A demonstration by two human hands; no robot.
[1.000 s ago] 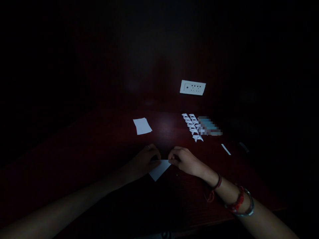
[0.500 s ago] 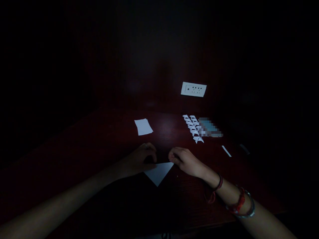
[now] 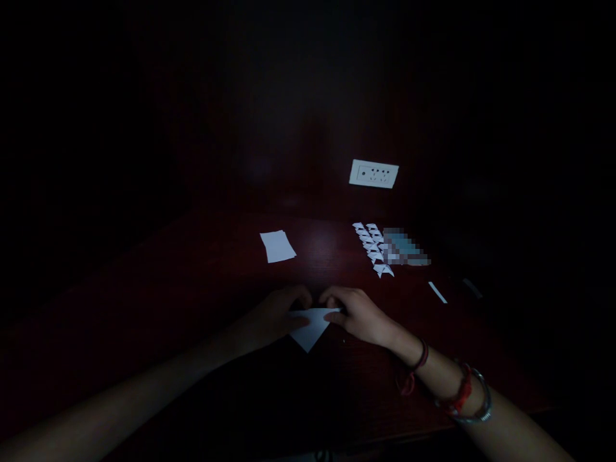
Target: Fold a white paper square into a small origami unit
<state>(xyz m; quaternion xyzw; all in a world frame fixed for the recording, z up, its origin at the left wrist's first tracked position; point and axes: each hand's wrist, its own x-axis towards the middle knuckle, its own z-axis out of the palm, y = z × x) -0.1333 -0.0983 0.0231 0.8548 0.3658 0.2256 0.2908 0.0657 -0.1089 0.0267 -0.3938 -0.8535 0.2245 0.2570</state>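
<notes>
A white sheet of paper (image 3: 308, 333), folded into a triangle with its point toward me, is between my two hands over the dark red table. My left hand (image 3: 283, 312) grips its left end, thumb on the near face and fingers curled behind the top edge. At the right end, my right hand (image 3: 356, 313) pinches the paper the same way, thumb in front. The fingertips of both hands nearly meet beyond the fold and are partly hidden. Bracelets circle my right wrist.
A small stack of white paper (image 3: 278, 246) lies farther back. Right of it are two rows of small folded paper pieces (image 3: 373, 242), beside a blurred bluish item (image 3: 407, 247). A white strip (image 3: 437, 292) lies at right. A power socket (image 3: 374, 174) is on the wall. Surroundings are very dark.
Both hands have come closer together, and their thumbs now lie on the near face of the paper triangle. The paper has shifted slightly up and right.
</notes>
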